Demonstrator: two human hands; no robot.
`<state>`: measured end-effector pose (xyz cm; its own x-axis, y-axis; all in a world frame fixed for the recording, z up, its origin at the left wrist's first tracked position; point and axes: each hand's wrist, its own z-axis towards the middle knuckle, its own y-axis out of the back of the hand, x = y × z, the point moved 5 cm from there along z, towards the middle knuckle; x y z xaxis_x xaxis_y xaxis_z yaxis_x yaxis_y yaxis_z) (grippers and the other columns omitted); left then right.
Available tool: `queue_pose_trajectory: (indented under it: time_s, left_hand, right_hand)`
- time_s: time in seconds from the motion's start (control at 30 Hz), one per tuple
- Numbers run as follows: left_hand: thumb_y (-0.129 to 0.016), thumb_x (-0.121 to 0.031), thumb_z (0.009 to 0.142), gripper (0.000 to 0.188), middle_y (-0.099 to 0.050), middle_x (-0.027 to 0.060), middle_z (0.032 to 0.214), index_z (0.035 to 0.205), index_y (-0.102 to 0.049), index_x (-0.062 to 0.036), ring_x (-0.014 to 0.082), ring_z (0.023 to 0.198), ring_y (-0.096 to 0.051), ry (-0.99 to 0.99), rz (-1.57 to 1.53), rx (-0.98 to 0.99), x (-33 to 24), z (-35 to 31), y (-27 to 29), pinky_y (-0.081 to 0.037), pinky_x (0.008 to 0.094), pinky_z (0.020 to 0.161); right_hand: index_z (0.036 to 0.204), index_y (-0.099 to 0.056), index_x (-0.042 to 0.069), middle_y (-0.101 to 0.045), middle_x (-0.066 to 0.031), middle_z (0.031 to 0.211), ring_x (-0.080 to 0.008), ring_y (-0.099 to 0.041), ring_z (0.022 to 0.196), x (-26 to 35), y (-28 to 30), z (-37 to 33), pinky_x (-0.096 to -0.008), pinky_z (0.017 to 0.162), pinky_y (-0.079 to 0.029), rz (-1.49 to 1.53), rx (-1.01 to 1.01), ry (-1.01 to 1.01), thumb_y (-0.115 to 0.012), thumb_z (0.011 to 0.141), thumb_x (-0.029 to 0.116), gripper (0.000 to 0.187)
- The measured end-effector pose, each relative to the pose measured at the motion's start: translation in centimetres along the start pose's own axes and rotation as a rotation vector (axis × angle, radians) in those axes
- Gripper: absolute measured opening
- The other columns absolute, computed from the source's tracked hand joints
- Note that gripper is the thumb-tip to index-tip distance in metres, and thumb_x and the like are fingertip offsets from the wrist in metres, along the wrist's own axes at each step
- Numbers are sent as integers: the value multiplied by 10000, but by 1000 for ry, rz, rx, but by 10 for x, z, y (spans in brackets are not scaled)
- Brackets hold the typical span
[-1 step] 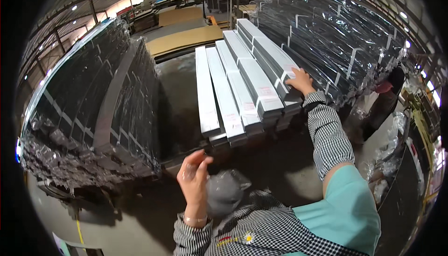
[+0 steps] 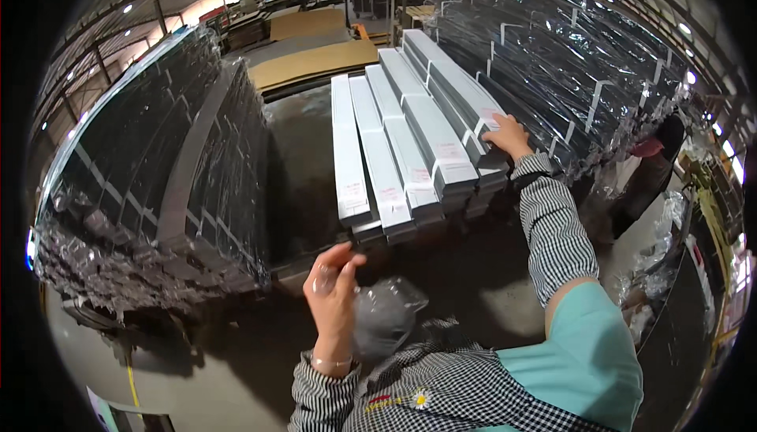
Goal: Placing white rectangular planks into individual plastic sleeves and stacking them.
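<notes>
Several long, flat white bundles with grey sides, bound with white straps, lie side by side in front of me. My right hand (image 2: 509,137) reaches to the near end of the rightmost white bundle (image 2: 461,89), its fingers curled against the edge by the strap. Nearer to me, my left hand (image 2: 333,299) is raised off the bundles with bent fingers, thumb and forefinger close together. Crumpled clear plastic film (image 2: 386,314) hangs beside this hand and partly covers its fingers. Just beyond it is the near end of the leftmost white bundle (image 2: 351,164).
On the left stands a tall stack of dark bundles wrapped in clear film (image 2: 213,148). Another film-wrapped dark stack (image 2: 568,54) rises on the right. Yellow-brown boards (image 2: 315,63) lie behind. At the far right, a person (image 2: 654,164) is partly in view beside loose plastic.
My left hand has shifted slightly up and to the right, and the clear film beside it has moved too. The right hand stays at the bundle's end.
</notes>
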<state>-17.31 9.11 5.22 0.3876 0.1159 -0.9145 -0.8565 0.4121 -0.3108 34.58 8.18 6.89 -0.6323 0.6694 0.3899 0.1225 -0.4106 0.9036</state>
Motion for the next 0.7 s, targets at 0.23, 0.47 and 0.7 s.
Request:
queue_pose_trajectory:
  time_s: [0.23,0.47,0.7]
  left_hand:
    - [-579,-9,966,256,-693,63,967,1221,-602,3,11,582,-431,-22,-190,-37,-7,8,-42,-345,162,519]
    - [-609,-23,958,265,-705,67,949,1221,-613,10,7,568,-424,38,-262,144,16,16,-115,-335,160,507]
    - [-723,-60,889,243,-674,43,927,1103,-634,13,52,665,-532,-225,112,401,49,8,-177,-419,193,603]
  right_hand:
    - [1304,-630,97,-507,-162,1414,-401,-428,1273,-5,24,-208,-567,1029,-335,-333,-455,418,-700,820,285,524]
    - [1260,-618,-1,-634,-83,1205,-141,-598,1055,41,-8,-311,-273,890,-486,1504,682,97,-699,938,192,385]
    - [945,-707,-25,-610,-2,859,-51,-528,782,-20,47,-268,-202,711,-416,1308,-157,229,-673,920,5,51]
